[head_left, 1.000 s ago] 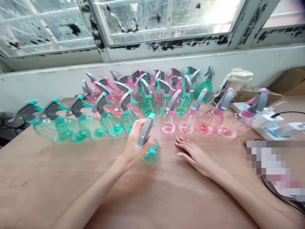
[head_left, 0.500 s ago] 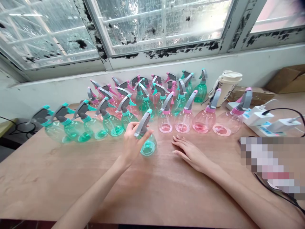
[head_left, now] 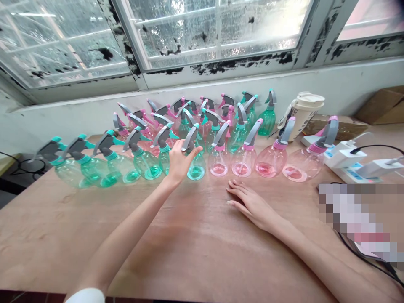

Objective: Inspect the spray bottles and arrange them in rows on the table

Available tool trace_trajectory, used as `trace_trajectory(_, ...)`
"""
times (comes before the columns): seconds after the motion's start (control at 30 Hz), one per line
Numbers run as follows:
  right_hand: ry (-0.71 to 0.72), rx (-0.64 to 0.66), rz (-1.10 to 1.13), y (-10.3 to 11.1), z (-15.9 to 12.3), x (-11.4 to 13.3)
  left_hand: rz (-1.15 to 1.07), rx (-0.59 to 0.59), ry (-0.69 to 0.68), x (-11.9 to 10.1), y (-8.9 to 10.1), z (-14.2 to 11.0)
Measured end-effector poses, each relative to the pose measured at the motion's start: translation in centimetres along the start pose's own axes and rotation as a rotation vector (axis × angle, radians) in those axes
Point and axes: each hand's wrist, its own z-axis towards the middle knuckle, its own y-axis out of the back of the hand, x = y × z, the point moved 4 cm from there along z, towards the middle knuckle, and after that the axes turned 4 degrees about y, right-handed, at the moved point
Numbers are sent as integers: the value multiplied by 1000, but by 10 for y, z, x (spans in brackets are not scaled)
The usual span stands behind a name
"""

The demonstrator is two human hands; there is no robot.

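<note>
My left hand [head_left: 181, 162] is closed round the neck of a green spray bottle [head_left: 196, 171] with a grey and teal trigger head. The bottle stands upright at the right end of a front row of green spray bottles [head_left: 150, 166]. To its right comes a pink spray bottle [head_left: 218, 164], first of several pink ones in the same row. My right hand [head_left: 249, 202] lies flat on the wooden table [head_left: 189, 248] in front of the pink bottles, fingers stretched out and holding nothing. My left fingers partly hide the held bottle's neck.
More pink and green spray bottles [head_left: 267, 120] crowd behind the front row, by the wall under the window. A lidded white cup [head_left: 304, 111], cardboard boxes [head_left: 336, 126] and a power strip [head_left: 350, 168] with white plugs are at the right. A blurred-out patch covers something at the right edge.
My left hand has moved the green spray bottle away from me, from in front of the row into line with the other bottles. My right hand stays in place.
</note>
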Motion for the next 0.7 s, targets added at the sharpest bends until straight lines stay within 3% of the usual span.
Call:
trace_trajectory(0.4, -29, 19, -7, 1, -1, -1, -72, -32, 42, 13, -4, 5)
trace_trajectory(0.53, -25, 25, -10, 1, -1, -1, -57, -38, 25, 10, 7, -11)
trace_trajectory(0.7, -18, -2, 12, 2, -1, 0, -119, -43, 57, 14, 32, -52)
